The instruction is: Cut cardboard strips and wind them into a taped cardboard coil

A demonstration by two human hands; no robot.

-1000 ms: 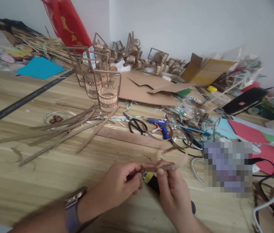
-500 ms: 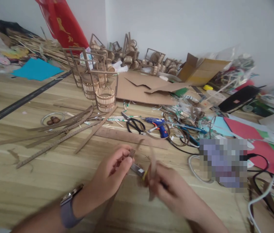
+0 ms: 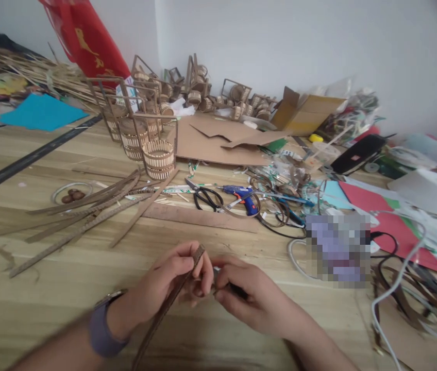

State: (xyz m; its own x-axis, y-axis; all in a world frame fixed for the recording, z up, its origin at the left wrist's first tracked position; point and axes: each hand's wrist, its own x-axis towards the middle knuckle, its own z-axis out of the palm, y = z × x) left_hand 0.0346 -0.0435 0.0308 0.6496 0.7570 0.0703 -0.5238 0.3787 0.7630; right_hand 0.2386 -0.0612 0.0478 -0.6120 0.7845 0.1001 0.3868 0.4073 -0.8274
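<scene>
My left hand (image 3: 178,273), a watch on its wrist, is closed on a long brown cardboard strip (image 3: 168,306). The strip's ridged end pokes up past the thumb, and its tail slants down toward the bottom edge. Right beside it, my right hand (image 3: 244,291) has its fingers pinched, close to or touching the left fingertips. A small grey bit shows between the two hands; the rest of what the right fingers hold is hidden. Ahead lie more brown strips (image 3: 83,226), black-handled scissors (image 3: 207,199) and a blue glue gun (image 3: 244,198).
Small slatted buckets with tall handles (image 3: 158,159) stand at the back left, with more piled by the wall. Flat cardboard (image 3: 211,147), an open carton (image 3: 307,113) and a black speaker (image 3: 359,153) lie behind. White cable (image 3: 381,304) and coiled strips are at the right.
My hands have come together and the right one has turned inward. The grey piece and the raised strip near it are now mostly covered. The view has shifted slightly right.
</scene>
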